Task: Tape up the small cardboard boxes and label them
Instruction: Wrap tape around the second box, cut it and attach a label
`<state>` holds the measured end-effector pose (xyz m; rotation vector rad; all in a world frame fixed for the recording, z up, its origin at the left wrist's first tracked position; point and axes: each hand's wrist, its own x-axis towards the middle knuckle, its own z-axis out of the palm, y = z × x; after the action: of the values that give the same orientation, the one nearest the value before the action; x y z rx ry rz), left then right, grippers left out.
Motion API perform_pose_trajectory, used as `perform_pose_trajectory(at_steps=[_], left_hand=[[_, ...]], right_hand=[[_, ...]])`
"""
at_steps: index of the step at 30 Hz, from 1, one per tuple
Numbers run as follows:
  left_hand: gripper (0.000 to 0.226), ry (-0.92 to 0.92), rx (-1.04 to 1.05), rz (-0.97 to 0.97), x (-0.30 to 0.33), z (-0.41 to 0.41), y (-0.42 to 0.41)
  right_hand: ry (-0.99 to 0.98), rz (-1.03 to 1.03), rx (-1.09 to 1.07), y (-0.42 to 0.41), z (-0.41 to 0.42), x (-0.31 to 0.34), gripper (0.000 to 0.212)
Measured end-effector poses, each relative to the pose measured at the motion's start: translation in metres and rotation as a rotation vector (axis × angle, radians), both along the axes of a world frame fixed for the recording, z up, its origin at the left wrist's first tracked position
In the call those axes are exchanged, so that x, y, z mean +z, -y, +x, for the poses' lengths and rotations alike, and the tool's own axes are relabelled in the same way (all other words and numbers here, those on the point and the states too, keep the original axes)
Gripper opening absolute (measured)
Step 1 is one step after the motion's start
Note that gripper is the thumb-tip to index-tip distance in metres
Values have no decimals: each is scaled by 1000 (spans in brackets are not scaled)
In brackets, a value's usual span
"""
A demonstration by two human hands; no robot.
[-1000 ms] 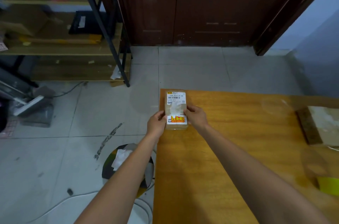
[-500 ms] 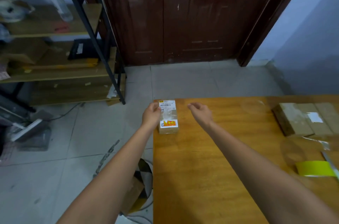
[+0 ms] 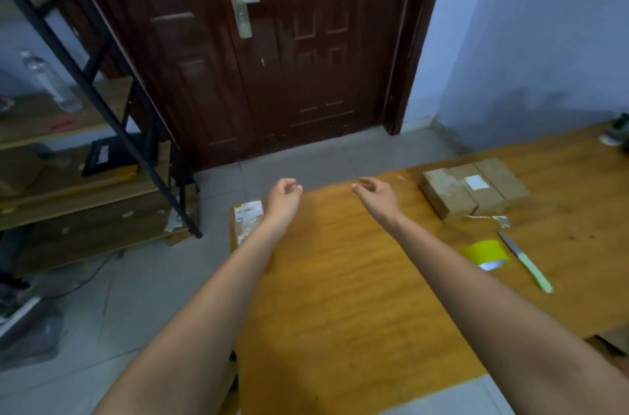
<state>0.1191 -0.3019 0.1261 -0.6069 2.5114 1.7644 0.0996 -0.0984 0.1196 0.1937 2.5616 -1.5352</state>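
A dark door (image 3: 272, 50) fills the back wall, and a shelf rack (image 3: 85, 156) stands off to the left. On the wooden table (image 3: 340, 278), three brown boxes (image 3: 473, 190) sit side by side at the far right, with a yellow tape roll (image 3: 485, 253) and a knife (image 3: 526, 261) nearer. A labelled box (image 3: 246, 220) shows off the table's left edge, blurred and half hidden behind the left forearm. Whether it rests on anything, I cannot tell. Left hand (image 3: 282, 196) and right hand (image 3: 376, 195) both hover over the table's far edge, fingers loosely curled, holding nothing.
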Motion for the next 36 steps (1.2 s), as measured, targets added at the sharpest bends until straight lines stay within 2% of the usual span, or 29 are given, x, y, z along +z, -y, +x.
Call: perform_pose_trajectory(at_steps=[6, 14, 20, 27, 33, 36], left_hand=[[22, 10, -43, -13, -4, 13, -138], [27, 29, -93, -47, 0, 32, -302], [23, 32, -19, 28, 7, 9, -341], [3, 102, 22, 67, -25, -48, -367], [17, 193, 50, 81, -66, -111, -379], [12, 249, 92, 89, -83, -134, -378]], right_hand=[[-11, -53, -67, -132, 28, 8, 44], [-6, -90, -117, -276, 51, 29, 47], [7, -108, -77, -328, 39, 38, 41], [48, -15, -12, -361, -19, 18, 39], [89, 125, 26, -371, -96, -9, 34], [128, 189, 106, -365, -129, -25, 32]])
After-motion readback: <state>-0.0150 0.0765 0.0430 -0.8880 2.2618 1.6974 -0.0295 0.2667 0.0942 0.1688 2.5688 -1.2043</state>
